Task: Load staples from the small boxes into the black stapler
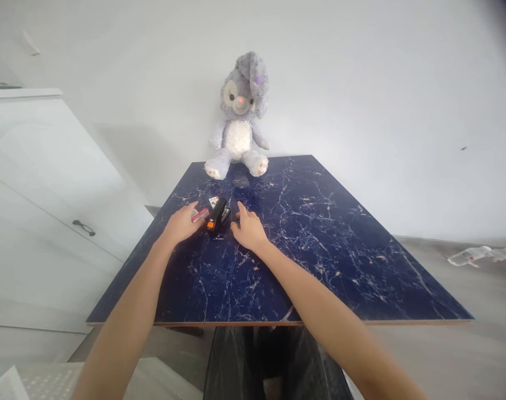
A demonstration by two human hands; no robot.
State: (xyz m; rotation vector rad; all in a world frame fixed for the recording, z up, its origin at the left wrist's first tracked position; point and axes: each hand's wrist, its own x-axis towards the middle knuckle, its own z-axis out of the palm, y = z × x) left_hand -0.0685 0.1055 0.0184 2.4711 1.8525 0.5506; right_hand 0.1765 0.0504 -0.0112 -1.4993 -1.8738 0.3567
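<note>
A small black stapler [218,215] with an orange end lies on the dark blue marbled table [320,250], left of centre. My left hand [181,223] rests beside it, fingers closed on a small red and white box [201,215]. My right hand [247,229] lies on the table just right of the stapler, fingers spread and touching its side. Another small white and red item [213,200] sits just behind the stapler.
A grey plush rabbit [239,119] sits at the table's far edge against the white wall. A white cabinet [40,183] with a dark handle stands at the left. A crumpled plastic wrapper [480,254] lies on the floor at the right.
</note>
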